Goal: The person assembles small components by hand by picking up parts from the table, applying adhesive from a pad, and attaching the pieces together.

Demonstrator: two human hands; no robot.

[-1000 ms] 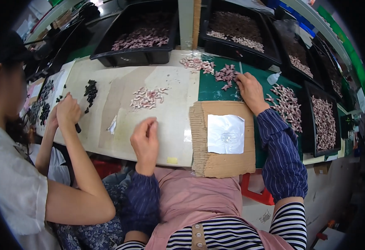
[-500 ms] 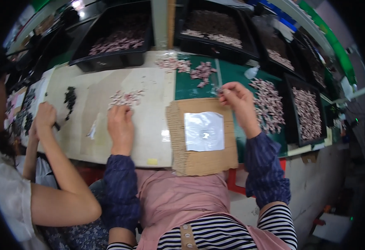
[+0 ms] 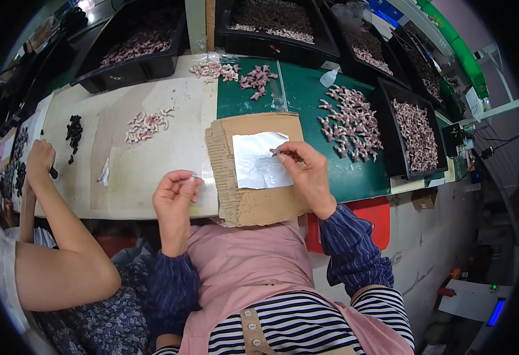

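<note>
My left hand [image 3: 175, 204] is raised near the table's front edge, thumb and finger pinched on a small pale piece [image 3: 194, 175]. Over a white shiny sheet [image 3: 252, 168], my right hand [image 3: 308, 174] pinches a small mauve-brown piece [image 3: 275, 152]. The sheet lies on brown cardboard [image 3: 265, 207] in front of me. Past my left hand is a loose pile of small pinkish-white pieces [image 3: 148, 125]. To the right of the cardboard, many mauve and white pieces [image 3: 349, 123] are spread on a green mat [image 3: 298, 77].
Black bins [image 3: 130, 70] of similar pieces line the far side, with another bin [image 3: 413, 133] at the right. A small translucent bottle [image 3: 329, 77] stands at the back. On my left, a co-worker's hand [image 3: 40, 160] is near black pieces [image 3: 73, 139]. A red stool [image 3: 372, 222] is below.
My left hand has drawn back from the pinkish-white pile with a pale piece. My right hand has moved left and nearer, over the white sheet. The whole view has shifted.
</note>
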